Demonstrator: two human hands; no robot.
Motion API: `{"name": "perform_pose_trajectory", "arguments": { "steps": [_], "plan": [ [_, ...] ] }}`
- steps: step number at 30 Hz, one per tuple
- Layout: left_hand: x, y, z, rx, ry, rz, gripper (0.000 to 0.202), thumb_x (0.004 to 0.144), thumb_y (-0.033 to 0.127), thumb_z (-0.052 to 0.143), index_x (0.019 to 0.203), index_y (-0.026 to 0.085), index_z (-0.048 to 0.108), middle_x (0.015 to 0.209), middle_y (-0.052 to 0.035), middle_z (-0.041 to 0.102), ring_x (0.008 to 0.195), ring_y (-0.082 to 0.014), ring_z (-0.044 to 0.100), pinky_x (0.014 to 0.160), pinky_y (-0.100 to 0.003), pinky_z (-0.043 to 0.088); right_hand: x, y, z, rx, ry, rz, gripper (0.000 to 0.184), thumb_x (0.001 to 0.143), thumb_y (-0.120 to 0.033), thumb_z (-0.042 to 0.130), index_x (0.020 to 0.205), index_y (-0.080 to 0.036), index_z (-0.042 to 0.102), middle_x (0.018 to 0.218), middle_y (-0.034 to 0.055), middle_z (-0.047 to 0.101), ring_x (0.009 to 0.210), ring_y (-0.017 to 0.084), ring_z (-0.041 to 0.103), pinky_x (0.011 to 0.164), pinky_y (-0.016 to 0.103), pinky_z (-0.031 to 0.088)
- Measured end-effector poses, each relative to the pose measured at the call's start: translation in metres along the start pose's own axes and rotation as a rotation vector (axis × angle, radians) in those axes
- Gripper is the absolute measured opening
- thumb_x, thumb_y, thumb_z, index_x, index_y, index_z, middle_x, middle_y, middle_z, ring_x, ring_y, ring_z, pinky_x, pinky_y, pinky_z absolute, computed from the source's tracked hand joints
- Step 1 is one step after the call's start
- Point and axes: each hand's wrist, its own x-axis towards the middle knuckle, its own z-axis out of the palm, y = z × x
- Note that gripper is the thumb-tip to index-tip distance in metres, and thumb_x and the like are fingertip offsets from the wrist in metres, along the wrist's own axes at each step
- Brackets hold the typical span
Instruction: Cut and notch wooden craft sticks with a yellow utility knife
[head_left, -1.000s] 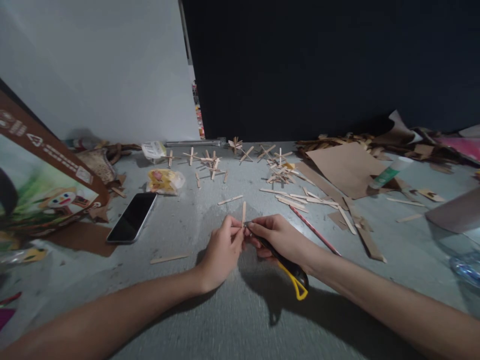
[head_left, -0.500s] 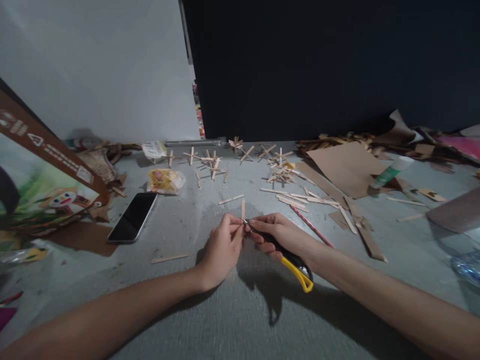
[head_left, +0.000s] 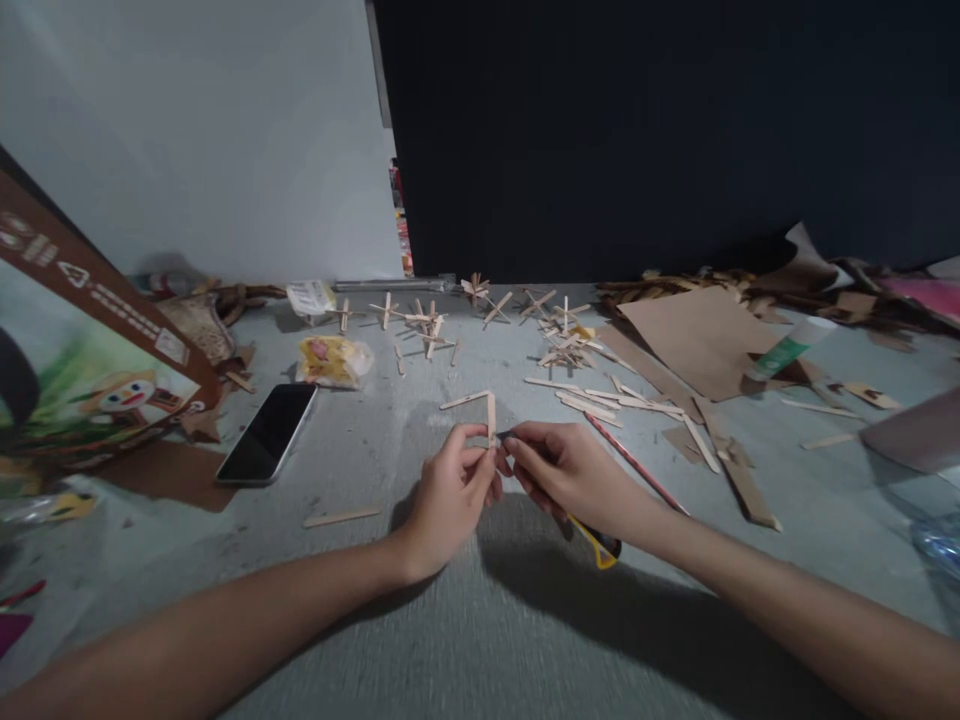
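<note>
My left hand (head_left: 451, 488) pinches the lower end of a wooden craft stick (head_left: 491, 418), which stands upright above the fingertips. Close on its right, my right hand (head_left: 564, 470) is closed around a hand tool with a black-and-yellow handle (head_left: 598, 548). The tool's narrow dark tip points at the stick's lower part; whether it touches the wood I cannot tell. Most of the tool is hidden by the fingers. Just behind the left hand, another craft stick (head_left: 461, 401) lies on the grey table (head_left: 405, 640).
Crossed-stick pieces (head_left: 430, 325) stand at the back. Loose sticks (head_left: 592, 398) and a red patterned pencil-like rod (head_left: 636, 464) lie right. A phone (head_left: 268, 433), a yellow packet (head_left: 334, 361) and a printed box (head_left: 105, 360) are left. Cardboard (head_left: 686, 335) and a glue stick (head_left: 791, 348) are back right.
My right hand has rolled over, covering more of the tool's handle. The tool's tip has drawn slightly right of the craft stick. More of the upright stick shows above my left fingers.
</note>
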Motion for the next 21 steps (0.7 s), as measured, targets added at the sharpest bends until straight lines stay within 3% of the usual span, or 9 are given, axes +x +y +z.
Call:
{"name": "perform_pose_trajectory", "arguments": {
  "steps": [15,21],
  "plan": [
    [-0.0025,0.0009,0.0004,0.032,-0.005,0.023,0.025,0.102,0.045,0.055,0.109,0.022,0.049,0.062,0.0056,0.062,0.054,-0.0137,0.055,0.056,-0.025,0.043,-0.0015,0.0007,0.0020,-0.131,0.046,-0.104,0.035,0.104,-0.035,0.046,0.073,-0.023,0.052,0.049,-0.0057,0.050,0.036,0.008,0.044,0.041,0.021,0.032],
    [-0.0029,-0.0008,0.0003,0.042,-0.006,0.026,0.025,0.103,0.046,0.054,0.109,0.022,0.049,0.063,0.0058,0.061,0.055,-0.0138,0.056,0.055,-0.025,0.042,-0.0012,0.0013,0.0048,-0.134,0.033,-0.072,0.035,0.105,-0.037,0.045,0.074,-0.023,0.053,0.049,-0.0049,0.052,0.037,0.010,0.045,0.042,0.021,0.032]
  ]
}}
